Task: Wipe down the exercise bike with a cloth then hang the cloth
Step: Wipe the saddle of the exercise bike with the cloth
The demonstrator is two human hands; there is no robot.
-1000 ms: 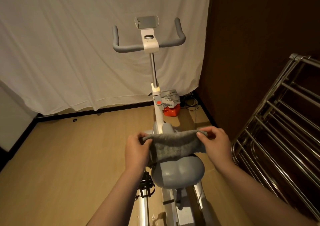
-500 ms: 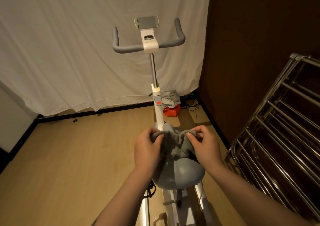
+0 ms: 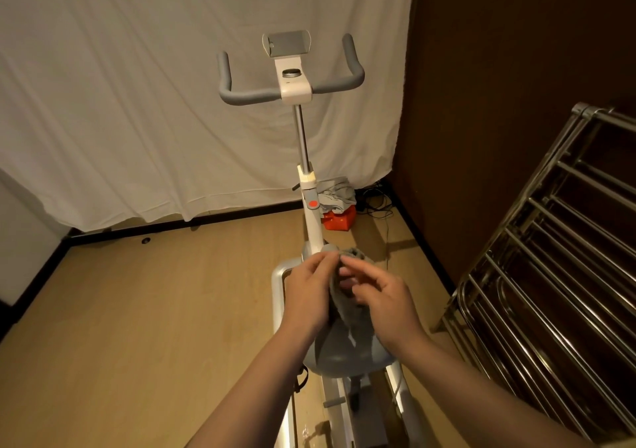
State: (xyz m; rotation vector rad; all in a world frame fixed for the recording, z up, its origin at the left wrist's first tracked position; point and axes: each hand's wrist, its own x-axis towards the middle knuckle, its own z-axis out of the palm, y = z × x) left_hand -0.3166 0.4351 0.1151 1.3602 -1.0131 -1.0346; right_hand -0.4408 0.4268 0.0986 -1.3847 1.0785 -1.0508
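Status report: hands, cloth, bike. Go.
Left hand pinches grey cloth above the saddle. Right hand at the cloth, grip unclear. Drying rack to the right, nothing blocking.

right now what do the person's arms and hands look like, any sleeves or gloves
Both forearms are bare to the frame edge, with no sleeves in view. The left hand and right hand wear no gloves, and no rings, watch or bands show.

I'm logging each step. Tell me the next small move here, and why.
Probably lower the cloth onto the saddle and start wiping. The left hand grips the cloth bunched just above the saddle, the right hand is at it, and no wiping shows yet.
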